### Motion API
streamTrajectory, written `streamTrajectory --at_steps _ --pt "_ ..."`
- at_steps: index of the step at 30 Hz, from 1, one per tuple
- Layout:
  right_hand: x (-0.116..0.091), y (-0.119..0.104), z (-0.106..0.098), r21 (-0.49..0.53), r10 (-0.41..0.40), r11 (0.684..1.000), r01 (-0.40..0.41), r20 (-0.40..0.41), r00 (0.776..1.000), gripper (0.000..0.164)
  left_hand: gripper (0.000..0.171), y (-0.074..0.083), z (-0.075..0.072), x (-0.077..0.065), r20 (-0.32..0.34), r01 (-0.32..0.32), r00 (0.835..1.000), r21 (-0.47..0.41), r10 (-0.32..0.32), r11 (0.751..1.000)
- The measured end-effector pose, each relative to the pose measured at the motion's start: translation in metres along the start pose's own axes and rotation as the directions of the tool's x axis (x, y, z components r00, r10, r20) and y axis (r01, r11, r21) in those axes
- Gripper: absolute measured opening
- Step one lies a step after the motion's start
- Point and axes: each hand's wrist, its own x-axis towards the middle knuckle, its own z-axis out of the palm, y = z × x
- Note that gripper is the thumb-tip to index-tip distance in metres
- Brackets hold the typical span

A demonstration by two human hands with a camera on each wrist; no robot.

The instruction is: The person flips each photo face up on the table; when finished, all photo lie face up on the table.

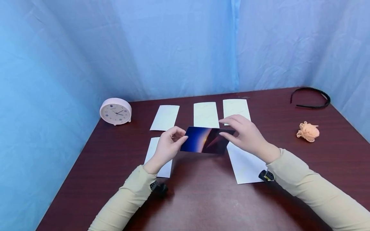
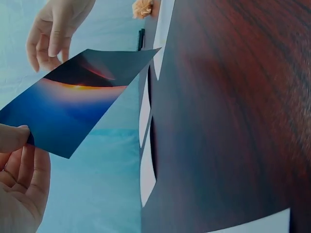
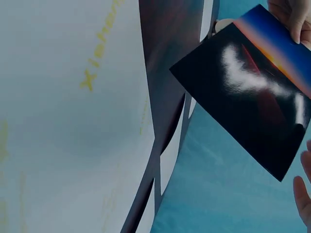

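A glossy photo print (image 1: 199, 141), blue at one end and dark at the other with a glowing orange arc between, is held above the table. My left hand (image 1: 167, 146) pinches its blue end between thumb and fingers; the left wrist view shows the thumb (image 2: 14, 136) on the printed face. At the dark end is my right hand (image 1: 247, 136), thumb and fingers spread apart. In the right wrist view its fingers (image 3: 302, 194) are off the print's edge, with nothing in them. White sheets (image 1: 245, 163) lie below and behind the print.
More white sheets (image 1: 165, 118) lie in a back row, and another (image 1: 164, 170) is under the left forearm. A round white clock (image 1: 116, 111) stands back left. At right are a black headband (image 1: 328, 99) and a peach yarn ball (image 1: 308, 131). Blue curtains (image 1: 185, 48) surround the table.
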Motion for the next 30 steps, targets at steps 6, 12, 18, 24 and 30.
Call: streamTrajectory --at_steps 6,12,18,24,30 --pt "-0.004 -0.004 0.005 0.032 -0.046 0.999 0.043 0.104 0.993 0.032 0.004 0.007 -0.005 -0.002 0.031 -0.068 0.997 0.032 0.067 0.997" --pt "-0.004 -0.007 0.006 0.042 -0.068 0.997 0.062 0.149 0.986 0.028 0.005 0.01 -0.006 -0.003 0.037 -0.079 0.996 0.025 0.078 0.997" --pt "-0.002 -0.008 0.004 0.079 -0.07 0.995 0.059 0.142 0.987 0.027 0.006 0.009 -0.007 -0.004 0.027 -0.072 0.997 0.021 0.071 0.997" --pt "-0.001 -0.01 0.004 0.101 -0.038 0.995 0.025 0.132 0.99 0.027 0.021 0.004 -0.008 -0.004 -0.01 -0.048 0.999 -0.037 0.048 0.998" --pt "-0.002 -0.013 0.008 0.136 0.066 0.987 -0.081 0.116 0.991 0.023 0.043 -0.004 -0.006 -0.004 -0.078 0.011 0.997 -0.172 -0.025 0.985"
